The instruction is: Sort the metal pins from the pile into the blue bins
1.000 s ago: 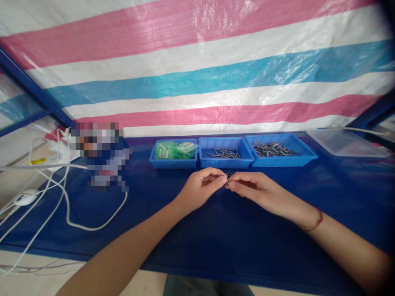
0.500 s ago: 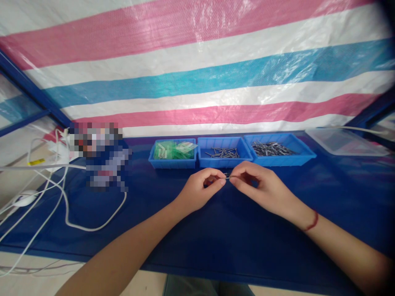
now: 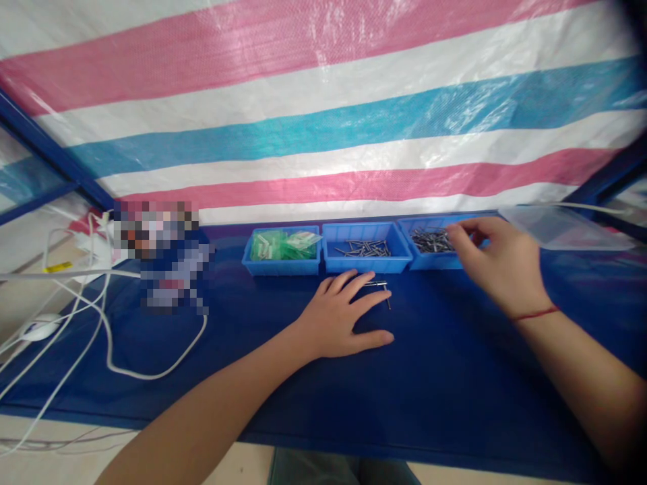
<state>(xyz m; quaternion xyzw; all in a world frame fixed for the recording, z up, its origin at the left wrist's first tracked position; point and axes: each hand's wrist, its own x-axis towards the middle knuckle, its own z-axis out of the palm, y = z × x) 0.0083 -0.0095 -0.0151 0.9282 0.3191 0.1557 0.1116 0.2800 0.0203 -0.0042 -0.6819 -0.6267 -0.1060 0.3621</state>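
Observation:
My left hand (image 3: 338, 320) lies with its fingers spread on the blue table. Close to its fingertips are a few thin shiny metal pins (image 3: 377, 283), partly under the fingers, and one more pin points toward me beside the index finger. My right hand (image 3: 498, 263) is over the right blue bin (image 3: 422, 262), thumb and fingertips pinched together at its heap of small grey metal pieces (image 3: 432, 239). Whatever the pinch holds is too small to make out. In the middle blue bin (image 3: 366, 265) lie loose screw-like metal pins (image 3: 366, 249).
The left blue bin (image 3: 280, 268) holds green-tinted packets (image 3: 278, 246). A clear plastic lid (image 3: 561, 229) rests at the back right. White cables (image 3: 108, 337) loop over the left side, near a white mouse-like object (image 3: 43, 327). A striped sheet (image 3: 323, 121) hangs behind.
My hands have parted. The left has opened and lowered to the table, where metal pins now lie; the right has moved right and back to the right bin.

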